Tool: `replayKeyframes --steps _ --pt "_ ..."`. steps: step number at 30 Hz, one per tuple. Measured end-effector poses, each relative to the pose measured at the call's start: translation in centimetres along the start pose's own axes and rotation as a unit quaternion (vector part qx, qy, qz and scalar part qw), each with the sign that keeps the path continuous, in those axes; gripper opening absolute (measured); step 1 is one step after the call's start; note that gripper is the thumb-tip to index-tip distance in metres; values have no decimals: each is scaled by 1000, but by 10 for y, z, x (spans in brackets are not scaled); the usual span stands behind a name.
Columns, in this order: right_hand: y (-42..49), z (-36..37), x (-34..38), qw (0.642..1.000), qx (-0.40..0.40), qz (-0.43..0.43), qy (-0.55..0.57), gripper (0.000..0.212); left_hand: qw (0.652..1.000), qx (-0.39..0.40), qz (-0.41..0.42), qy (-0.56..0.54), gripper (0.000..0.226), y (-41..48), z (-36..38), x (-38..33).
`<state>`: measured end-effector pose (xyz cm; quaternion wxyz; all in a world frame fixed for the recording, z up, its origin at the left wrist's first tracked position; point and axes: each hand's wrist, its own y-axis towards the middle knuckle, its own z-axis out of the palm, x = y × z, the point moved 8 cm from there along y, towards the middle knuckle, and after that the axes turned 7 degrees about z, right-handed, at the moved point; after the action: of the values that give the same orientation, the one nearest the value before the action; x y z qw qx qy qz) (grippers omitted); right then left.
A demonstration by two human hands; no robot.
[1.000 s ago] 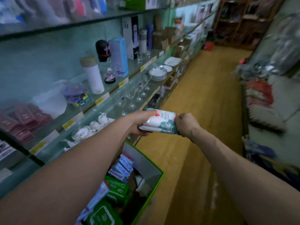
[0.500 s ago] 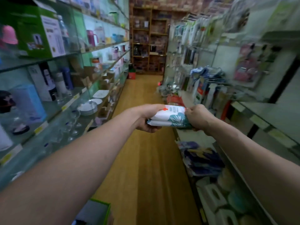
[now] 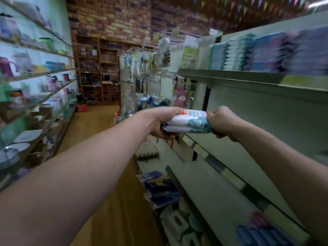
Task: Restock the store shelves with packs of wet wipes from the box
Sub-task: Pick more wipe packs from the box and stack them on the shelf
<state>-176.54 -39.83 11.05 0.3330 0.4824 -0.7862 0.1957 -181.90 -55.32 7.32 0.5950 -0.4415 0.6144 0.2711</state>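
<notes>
1. Shelving [image 3: 230,75] on the right is now filling the view; half a second ago the aisle was centred, and the box is no longer showing.
2. Wet wipes packs [image 3: 188,122] are hovering over the middle shelf's front edge; they are probably soft, light and slippery, so clamping both ends is suiting them.
3. Left hand [image 3: 159,125] and right hand [image 3: 221,121] are each gripping one end.
</notes>
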Motion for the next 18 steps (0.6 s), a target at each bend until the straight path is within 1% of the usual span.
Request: replayKeyframes --steps 4,9,13,18 --pt "-2 -54 -31 999 -39 10 4 33 999 35 19 8 29 9 54 -28" --pt "-3 -118 -57 994 -110 24 5 34 996 67 57 19 32 18 111 -67" --pt "-11 -164 -68 986 -164 36 -2 32 993 79 87 8 25 18 146 -98" --pt "-31 -209 -76 976 -213 41 -12 24 985 107 135 7 20 13 184 -132"
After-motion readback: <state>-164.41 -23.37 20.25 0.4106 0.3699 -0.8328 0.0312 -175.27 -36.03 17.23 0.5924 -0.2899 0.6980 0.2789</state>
